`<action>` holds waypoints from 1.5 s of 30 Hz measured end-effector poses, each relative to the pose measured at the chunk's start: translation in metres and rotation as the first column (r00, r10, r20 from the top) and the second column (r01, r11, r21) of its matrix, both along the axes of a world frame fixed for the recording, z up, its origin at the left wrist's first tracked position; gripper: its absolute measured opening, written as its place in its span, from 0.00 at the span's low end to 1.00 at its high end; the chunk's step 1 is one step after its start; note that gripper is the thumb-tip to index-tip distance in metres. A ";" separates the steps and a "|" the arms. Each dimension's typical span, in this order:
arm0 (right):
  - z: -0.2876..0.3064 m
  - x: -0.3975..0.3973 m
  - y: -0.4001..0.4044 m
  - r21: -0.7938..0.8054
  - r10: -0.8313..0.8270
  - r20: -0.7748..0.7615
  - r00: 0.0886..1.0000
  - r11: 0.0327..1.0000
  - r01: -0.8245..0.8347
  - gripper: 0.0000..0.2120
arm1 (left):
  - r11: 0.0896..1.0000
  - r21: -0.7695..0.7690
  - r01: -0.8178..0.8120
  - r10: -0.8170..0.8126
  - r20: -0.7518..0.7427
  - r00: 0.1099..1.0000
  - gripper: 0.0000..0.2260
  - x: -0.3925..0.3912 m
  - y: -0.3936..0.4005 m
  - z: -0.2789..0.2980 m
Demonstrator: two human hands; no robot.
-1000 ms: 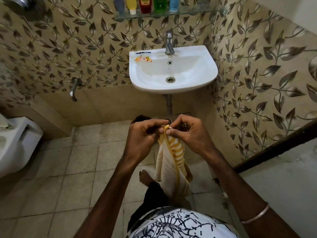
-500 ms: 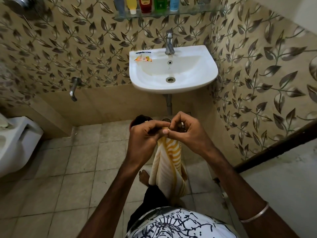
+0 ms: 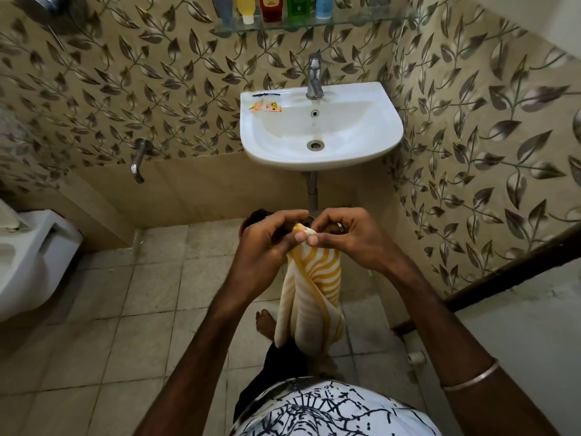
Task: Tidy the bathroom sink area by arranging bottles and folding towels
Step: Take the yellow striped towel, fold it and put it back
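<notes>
Nearest the camera, 2 bare forearms reach forward and down over a white shirt with dark line print, the right wrist carrying a thin bangle (image 3: 470,377). The left hand (image 3: 267,243) and right hand (image 3: 349,237) meet in front of the body, fingers curled, thumbs and forefingers pinching the top edge of a yellow-and-white striped towel (image 3: 311,294). The hands are close together, nearly touching at the fingertips, both clamped on the same bunched corner.

The towel hangs straight down from that pinch in loose folds, its lower end level with a bare foot on the tiled floor (image 3: 94,309). It looks light, soft and limp, so it will sag wherever it is not held; it seems unlikely to slip or tear. To fold it neatly, I judge the better hold is at 2 separate top corners, hands drawn apart so the cloth spreads flat, rather than gathered at 1 point as now.

Farther off, the white sink (image 3: 320,152) is fixed to the leaf-patterned wall, with a tap (image 3: 314,78) at its back, a small orange sachet (image 3: 265,106) and a dark comb-like item (image 3: 265,94) on its left rim. Above, 5 bottles (image 3: 272,6) stand in a row on a glass shelf (image 3: 345,20). A toilet (image 3: 28,256) sits at far left.
</notes>
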State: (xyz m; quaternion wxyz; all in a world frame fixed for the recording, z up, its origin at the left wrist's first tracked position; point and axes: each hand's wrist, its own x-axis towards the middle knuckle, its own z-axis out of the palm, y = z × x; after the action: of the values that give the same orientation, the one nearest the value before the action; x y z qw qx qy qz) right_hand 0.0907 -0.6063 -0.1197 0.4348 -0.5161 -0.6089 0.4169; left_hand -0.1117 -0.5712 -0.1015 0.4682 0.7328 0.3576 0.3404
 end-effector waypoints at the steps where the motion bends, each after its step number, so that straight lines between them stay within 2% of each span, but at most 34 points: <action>1: 0.000 -0.001 -0.001 0.009 -0.018 0.013 1.000 1.000 0.018 0.13 | 0.998 -0.058 0.000 0.000 -0.001 1.000 0.16 0.000 0.000 0.000; 6: -0.002 -0.004 -0.001 0.016 -0.031 0.021 0.999 0.999 0.031 0.14 | 0.979 -0.173 -0.107 0.120 0.063 0.991 0.08 0.003 -0.003 0.002; 11: -0.001 0.002 0.000 -0.130 0.061 -0.089 0.994 0.989 -0.072 0.08 | 0.987 -0.047 -0.154 0.156 0.021 0.988 0.05 0.006 -0.001 0.003; 14: -0.005 0.008 0.004 -0.233 0.144 -0.035 0.989 0.961 -0.148 0.07 | 0.991 0.050 -0.127 0.128 -0.025 0.991 0.05 0.007 -0.002 0.002; 17: -0.003 0.010 0.008 -0.303 0.171 -0.006 0.985 0.938 -0.165 0.06 | 0.993 0.055 -0.105 0.108 -0.041 0.993 0.05 0.007 -0.003 0.002; 19: -0.002 0.008 0.010 -0.278 0.127 0.016 0.992 0.953 -0.117 0.05 | 0.992 0.060 -0.109 0.112 -0.041 0.993 0.05 0.006 -0.003 0.002; 22: -0.006 0.006 0.012 -0.098 -0.020 0.053 0.998 0.995 0.026 0.03 | 0.987 0.072 -0.140 0.145 -0.069 0.987 0.05 0.003 0.000 0.004; 24: -0.007 0.003 0.010 -0.076 -0.020 -0.013 1.000 0.997 0.019 0.04 | 0.984 0.072 -0.166 0.171 -0.073 0.983 0.05 0.000 0.002 0.007; 27: -0.008 0.000 0.007 -0.193 0.059 -0.098 0.993 0.978 -0.077 0.06 | 0.980 0.132 -0.152 0.162 -0.074 0.984 0.05 -0.001 0.004 0.014; 29: -0.009 0.000 0.008 -0.248 0.123 -0.060 0.991 0.959 -0.134 0.07 | 0.974 0.195 -0.119 0.139 -0.090 0.986 0.05 0.000 0.003 0.017; 31: -0.013 0.000 0.011 -0.313 0.168 -0.015 0.986 0.936 -0.164 0.13 | 0.965 0.243 -0.099 0.127 -0.101 0.987 0.06 0.001 0.002 0.018; 34: -0.019 0.000 0.014 -0.385 0.192 0.058 0.980 0.910 -0.155 0.15 | 0.957 0.275 -0.097 0.128 -0.100 0.987 0.06 0.001 0.001 0.018; 38: -0.022 0.006 0.012 -0.334 0.116 0.067 0.991 0.939 -0.087 0.16 | 0.959 0.256 -0.122 0.147 -0.081 0.986 0.06 -0.003 0.001 0.019; 41: -0.019 0.011 0.005 -0.266 0.056 0.002 0.998 0.963 -0.053 0.23 | 0.954 0.245 -0.172 0.197 -0.081 0.977 0.05 -0.008 0.004 0.020; 45: -0.018 0.016 0.000 -0.143 0.016 0.041 0.999 0.990 -0.010 0.20 | 0.952 0.239 -0.192 0.223 -0.111 0.968 0.05 -0.013 0.008 0.023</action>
State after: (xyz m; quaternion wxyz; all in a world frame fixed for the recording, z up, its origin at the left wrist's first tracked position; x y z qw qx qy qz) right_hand 0.1069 -0.6062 -0.1376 0.3811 -0.5507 -0.5899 0.4512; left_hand -0.1247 -0.5630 -0.0788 0.3175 0.7612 0.4230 0.3753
